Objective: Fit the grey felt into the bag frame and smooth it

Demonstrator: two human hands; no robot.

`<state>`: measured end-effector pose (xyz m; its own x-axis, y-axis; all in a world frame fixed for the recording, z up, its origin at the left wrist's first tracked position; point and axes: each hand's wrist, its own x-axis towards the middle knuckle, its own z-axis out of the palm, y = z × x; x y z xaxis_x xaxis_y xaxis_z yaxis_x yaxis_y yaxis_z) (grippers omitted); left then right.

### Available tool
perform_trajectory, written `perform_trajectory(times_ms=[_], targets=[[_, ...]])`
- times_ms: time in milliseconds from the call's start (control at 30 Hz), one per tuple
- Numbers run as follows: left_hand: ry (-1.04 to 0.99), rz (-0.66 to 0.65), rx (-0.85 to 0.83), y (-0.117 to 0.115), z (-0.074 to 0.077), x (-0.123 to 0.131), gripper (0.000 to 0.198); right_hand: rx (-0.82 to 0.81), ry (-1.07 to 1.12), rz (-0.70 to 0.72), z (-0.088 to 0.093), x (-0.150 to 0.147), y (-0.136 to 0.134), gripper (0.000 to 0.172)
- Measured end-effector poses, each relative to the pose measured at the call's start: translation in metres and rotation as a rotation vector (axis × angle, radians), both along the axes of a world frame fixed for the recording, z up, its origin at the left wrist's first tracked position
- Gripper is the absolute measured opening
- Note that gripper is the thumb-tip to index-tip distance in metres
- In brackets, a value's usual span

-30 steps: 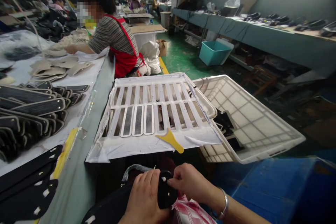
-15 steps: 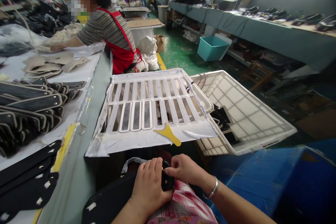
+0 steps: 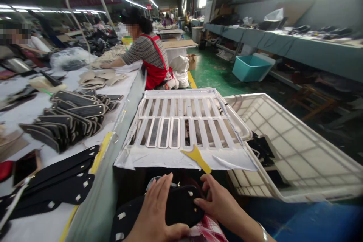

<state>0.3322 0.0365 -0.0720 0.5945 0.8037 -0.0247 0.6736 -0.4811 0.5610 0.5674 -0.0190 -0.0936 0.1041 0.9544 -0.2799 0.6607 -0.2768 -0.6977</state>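
A black flat strap-shaped panel (image 3: 181,206) with white patches and small metal studs lies across my lap. My left hand (image 3: 159,211) rests over it with straightened fingers and the thumb spread apart. At the panel's right end, the thumb of my right hand (image 3: 219,198) lies on the edge beside a stud, and the other fingers are curled; their undersides are hidden. In front of me, a white slotted rack (image 3: 167,157) carries three grey, pale-bordered strips (image 3: 163,133). A yellow forked tool (image 3: 198,159) lies on its near edge.
On the left table are stacked dark strips (image 3: 70,115), black panels (image 3: 72,172) and a phone (image 3: 27,166). A white grid-walled basket (image 3: 297,151) stands right of the rack, with dark pieces inside. A co-worker in a red apron (image 3: 155,68) sits beyond the table.
The view has tilted up and shifted left. My left hand's fingers have straightened on the panel, showing more of it, and my right hand's index finger has moved away from its thumb.
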Motion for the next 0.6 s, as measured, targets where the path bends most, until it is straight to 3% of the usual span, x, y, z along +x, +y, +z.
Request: perform_trajectory(times_ms=[67, 133, 200, 267, 367, 467, 600], targets=[[-0.09, 0.349, 0.006, 0.001, 0.006, -0.048, 0.061, 0.193, -0.192, 0.08, 0.0, -0.007, 0.003, 0.058], [-0.168, 0.656, -0.086, -0.003, 0.009, -0.092, 0.04, 0.425, -0.325, 0.252, -0.002, -0.024, 0.011, 0.066], [-0.245, 0.812, -0.253, -0.01, 0.009, -0.121, 0.036, 0.614, -0.363, 0.485, -0.002, -0.052, 0.023, 0.076], [-0.336, 0.844, -0.427, -0.016, 0.004, -0.135, 0.036, 0.708, -0.344, 0.697, -0.001, -0.085, 0.036, 0.086], [-0.465, 0.819, -0.565, -0.021, -0.005, -0.136, 0.037, 0.709, -0.329, 0.86, 0.002, -0.131, 0.052, 0.093], [-0.514, 0.793, -0.576, -0.021, -0.011, -0.134, 0.034, 0.671, -0.371, 0.923, 0.001, -0.156, 0.06, 0.091], [-0.491, 0.776, -0.556, -0.017, -0.013, -0.138, 0.023, 0.618, -0.426, 0.914, -0.005, -0.162, 0.061, 0.094]])
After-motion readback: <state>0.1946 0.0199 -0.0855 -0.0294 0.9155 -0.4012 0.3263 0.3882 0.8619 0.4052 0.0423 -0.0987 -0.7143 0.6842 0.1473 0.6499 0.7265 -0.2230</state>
